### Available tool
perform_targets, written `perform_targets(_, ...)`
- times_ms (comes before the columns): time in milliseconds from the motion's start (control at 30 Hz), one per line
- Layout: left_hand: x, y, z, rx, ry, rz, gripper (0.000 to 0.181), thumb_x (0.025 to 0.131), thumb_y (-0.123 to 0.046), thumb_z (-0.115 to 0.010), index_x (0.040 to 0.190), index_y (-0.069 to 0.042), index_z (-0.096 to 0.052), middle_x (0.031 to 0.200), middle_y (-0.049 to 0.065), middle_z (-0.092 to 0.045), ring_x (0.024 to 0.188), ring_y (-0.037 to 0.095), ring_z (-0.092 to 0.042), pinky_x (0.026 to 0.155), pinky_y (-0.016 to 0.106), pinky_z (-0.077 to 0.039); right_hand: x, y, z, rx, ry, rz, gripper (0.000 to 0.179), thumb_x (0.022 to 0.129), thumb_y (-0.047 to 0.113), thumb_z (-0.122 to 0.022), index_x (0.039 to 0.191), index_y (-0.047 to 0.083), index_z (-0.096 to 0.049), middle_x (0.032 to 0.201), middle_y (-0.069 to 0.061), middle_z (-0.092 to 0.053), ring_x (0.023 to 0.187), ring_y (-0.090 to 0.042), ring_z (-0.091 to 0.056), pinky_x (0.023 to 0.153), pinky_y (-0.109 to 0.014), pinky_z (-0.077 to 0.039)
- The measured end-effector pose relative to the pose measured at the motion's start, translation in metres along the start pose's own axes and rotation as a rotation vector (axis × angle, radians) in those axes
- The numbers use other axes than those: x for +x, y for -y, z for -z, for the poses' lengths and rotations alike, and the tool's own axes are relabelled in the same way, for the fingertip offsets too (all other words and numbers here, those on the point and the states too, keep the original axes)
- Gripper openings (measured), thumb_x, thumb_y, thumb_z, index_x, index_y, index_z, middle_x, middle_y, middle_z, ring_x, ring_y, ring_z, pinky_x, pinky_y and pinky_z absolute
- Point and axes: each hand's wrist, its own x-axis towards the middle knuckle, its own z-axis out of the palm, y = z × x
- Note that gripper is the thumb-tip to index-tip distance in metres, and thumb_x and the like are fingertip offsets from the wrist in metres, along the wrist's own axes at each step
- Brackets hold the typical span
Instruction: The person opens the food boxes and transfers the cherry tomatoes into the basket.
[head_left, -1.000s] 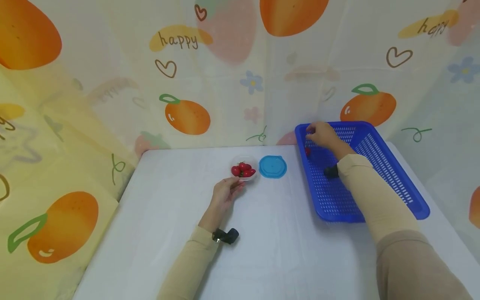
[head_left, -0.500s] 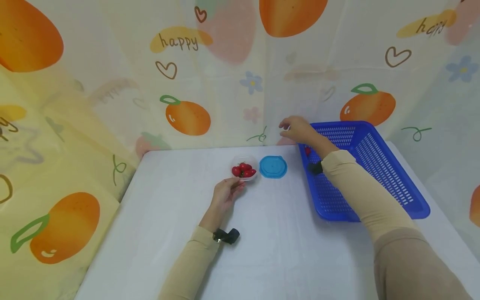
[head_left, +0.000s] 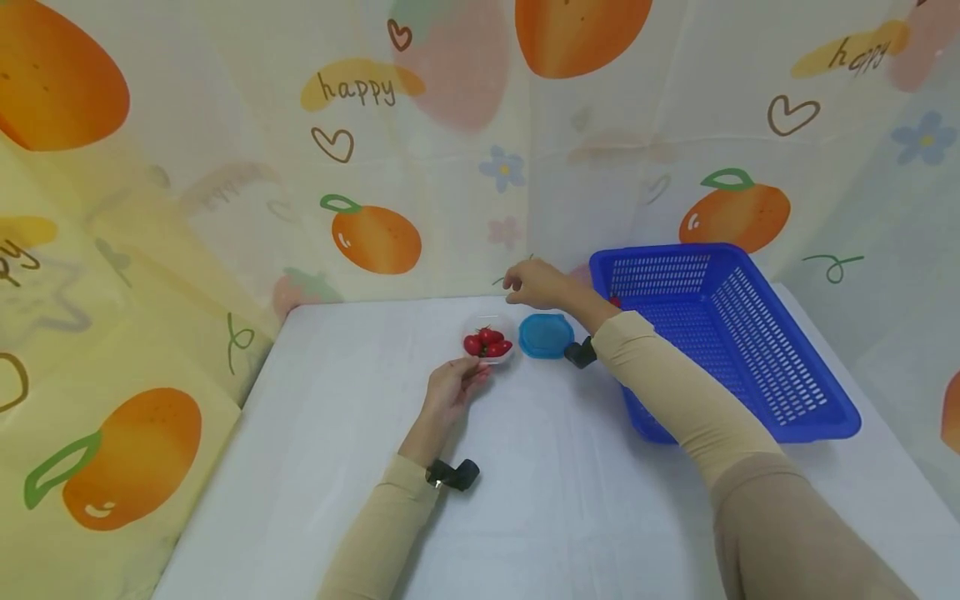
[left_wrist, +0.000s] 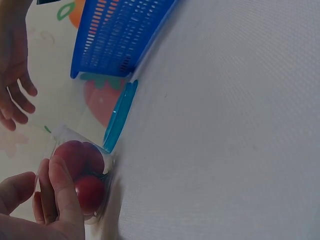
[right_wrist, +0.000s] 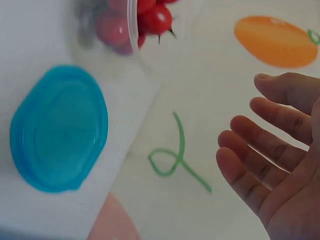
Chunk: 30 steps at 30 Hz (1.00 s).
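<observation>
A small clear plastic container (head_left: 489, 353) of red cherry tomatoes (head_left: 491, 337), some with green stems, stands near the back of the table. My left hand (head_left: 452, 387) holds it by its near side, thumb at the rim and fingers along the wall in the left wrist view. My right hand (head_left: 536, 283) is above and behind the container, at the table's back edge. Its fingers are spread and loosely bent, with nothing in them, as the right wrist view shows. Beside the container lies a blue lid (head_left: 546, 336). A red tomato (head_left: 615, 302) shows inside the blue basket (head_left: 813, 342).
The basket, large and perforated, stands on the right of the white-covered table (head_left: 330, 433), its left side partly hidden by my right forearm. Behind the table hangs a printed curtain (head_left: 457, 183) with oranges and hearts.
My right hand has moved left from over the basket's far left corner, past the lid, to just behind the container. My left hand stays at the container.
</observation>
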Motion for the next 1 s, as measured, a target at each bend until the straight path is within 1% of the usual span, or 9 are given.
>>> perform_targets(233,0.000,0.001,0.000,0.014,0.000,-0.002,0.027,0.095,-0.017,-0.062,0.117,-0.001,-0.059,0.100,0.007,-0.071,0.092,0.016,-0.071,0.087,0.024,-0.057,0.007,0.016,-0.020,0.008,0.064,0.038,0.032,0.094,0.020,-0.062,0.122,0.004,-0.063,0.120,-0.016,-0.063,0.109,-0.028,-0.061,0.092,-0.036,-0.056)
perform_targets(367,0.000,0.001,0.000,0.004,0.009,-0.008,0.024,0.095,-0.015,-0.061,0.114,0.000,-0.060,0.101,0.010,-0.072,0.091,0.016,-0.071,0.087,0.025,-0.058,0.012,0.021,-0.031,-0.026,0.084,0.051,0.032,0.094,0.020,-0.063,0.121,0.004,-0.064,0.119,-0.015,-0.064,0.109,-0.027,-0.061,0.092,-0.035,-0.055)
perform_targets(467,0.001,0.001,0.000,-0.009,0.015,-0.016,0.023,0.095,-0.013,-0.061,0.113,0.000,-0.060,0.099,0.010,-0.072,0.089,0.016,-0.072,0.087,0.026,-0.058,0.017,0.023,-0.039,-0.055,0.098,0.049,0.032,0.094,0.019,-0.063,0.122,0.003,-0.064,0.119,-0.015,-0.064,0.109,-0.027,-0.060,0.094,-0.035,-0.054)
perform_targets(567,0.001,0.001,0.001,-0.014,0.016,-0.020,0.021,0.095,-0.013,-0.061,0.111,0.000,-0.060,0.094,0.007,-0.073,0.087,0.016,-0.072,0.086,0.026,-0.058,0.023,0.023,-0.048,-0.068,0.112,0.021,0.032,0.094,0.019,-0.063,0.121,0.004,-0.064,0.119,-0.014,-0.065,0.107,-0.025,-0.060,0.094,-0.034,-0.054)
perform_targets(633,0.001,0.001,0.001,-0.017,0.016,-0.021,0.019,0.095,-0.013,-0.061,0.110,-0.001,-0.060,0.091,0.005,-0.072,0.086,0.015,-0.072,0.086,0.026,-0.058,0.026,0.022,-0.053,-0.072,0.125,0.001,0.031,0.094,0.019,-0.062,0.121,0.004,-0.065,0.119,-0.013,-0.064,0.104,-0.024,-0.060,0.091,-0.032,-0.055)
perform_targets(767,0.001,0.001,0.001,-0.027,0.019,-0.030,0.014,0.095,-0.011,-0.060,0.105,-0.002,-0.059,0.088,0.004,-0.072,0.084,0.013,-0.071,0.085,0.025,-0.059,0.031,0.023,-0.062,-0.111,0.129,-0.023,0.030,0.093,0.019,-0.062,0.119,0.004,-0.065,0.122,-0.012,-0.065,0.102,-0.021,-0.059,0.089,-0.029,-0.054)
perform_targets(867,0.001,0.002,0.001,-0.029,0.024,-0.040,0.011,0.095,-0.010,-0.060,0.103,-0.002,-0.059,0.087,0.004,-0.072,0.082,0.013,-0.071,0.084,0.026,-0.059,0.031,0.027,-0.066,-0.134,0.125,-0.047,0.031,0.094,0.018,-0.061,0.121,0.004,-0.065,0.123,-0.011,-0.065,0.104,-0.022,-0.059,0.093,-0.031,-0.053)
perform_targets(1000,0.001,0.002,0.000,-0.035,0.031,-0.048,0.008,0.095,-0.007,-0.059,0.100,-0.002,-0.059,0.084,0.004,-0.072,0.080,0.013,-0.071,0.082,0.025,-0.059,0.031,0.030,-0.069,-0.135,0.136,-0.076,0.030,0.094,0.014,-0.060,0.121,0.002,-0.064,0.121,-0.012,-0.066,0.104,-0.023,-0.060,0.097,-0.033,-0.053)
